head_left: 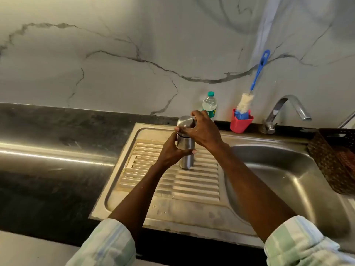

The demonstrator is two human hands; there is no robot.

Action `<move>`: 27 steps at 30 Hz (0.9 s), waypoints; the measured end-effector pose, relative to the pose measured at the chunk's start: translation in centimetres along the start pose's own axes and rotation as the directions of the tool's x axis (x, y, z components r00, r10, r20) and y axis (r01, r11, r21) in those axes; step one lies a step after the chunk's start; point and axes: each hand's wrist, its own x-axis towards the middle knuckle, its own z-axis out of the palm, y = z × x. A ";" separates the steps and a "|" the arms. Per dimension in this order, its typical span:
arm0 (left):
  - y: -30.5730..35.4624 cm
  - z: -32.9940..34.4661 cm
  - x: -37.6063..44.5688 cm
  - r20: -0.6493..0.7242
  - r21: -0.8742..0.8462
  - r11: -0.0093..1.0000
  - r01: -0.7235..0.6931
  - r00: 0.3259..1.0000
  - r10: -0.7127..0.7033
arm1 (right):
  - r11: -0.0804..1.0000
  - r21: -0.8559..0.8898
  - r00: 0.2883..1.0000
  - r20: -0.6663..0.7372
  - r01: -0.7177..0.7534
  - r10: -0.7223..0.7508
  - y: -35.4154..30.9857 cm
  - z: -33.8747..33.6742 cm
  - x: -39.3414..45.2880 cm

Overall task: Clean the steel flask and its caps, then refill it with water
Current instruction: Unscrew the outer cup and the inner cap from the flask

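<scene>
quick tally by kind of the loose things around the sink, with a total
Flasks: 1, steel flask, upright on the drainboard, held by left hand and right hand
Water bottles: 1, bottle
Brushes: 1, brush
Holders: 1, red holder
Baskets: 1, basket
Total: 5

The steel flask (185,148) stands upright on the ribbed draining board (172,181) of the sink, near its back edge. It is a plain brushed-metal cylinder with a dark seam below the top. Its domed steel cap (185,121) sits on the neck. The left hand (172,150) grips the body; the right hand (203,129) holds the cap.
</scene>
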 end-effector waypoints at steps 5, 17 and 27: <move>-0.5 0.3 0.8 -0.051 0.065 0.998 0.010 0.999 -0.007 | 0.997 -0.074 1.000 0.004 0.014 -0.013 -0.3 0.8 0.7; -1.8 -0.2 1.1 -0.079 0.080 0.994 -0.070 0.994 0.076 | 0.975 0.214 0.988 0.126 0.059 -0.087 1.0 0.6 1.1; -1.4 0.0 0.6 -0.089 0.050 0.997 -0.056 0.994 0.060 | 0.996 0.090 0.990 0.132 0.027 -0.039 1.0 1.0 1.0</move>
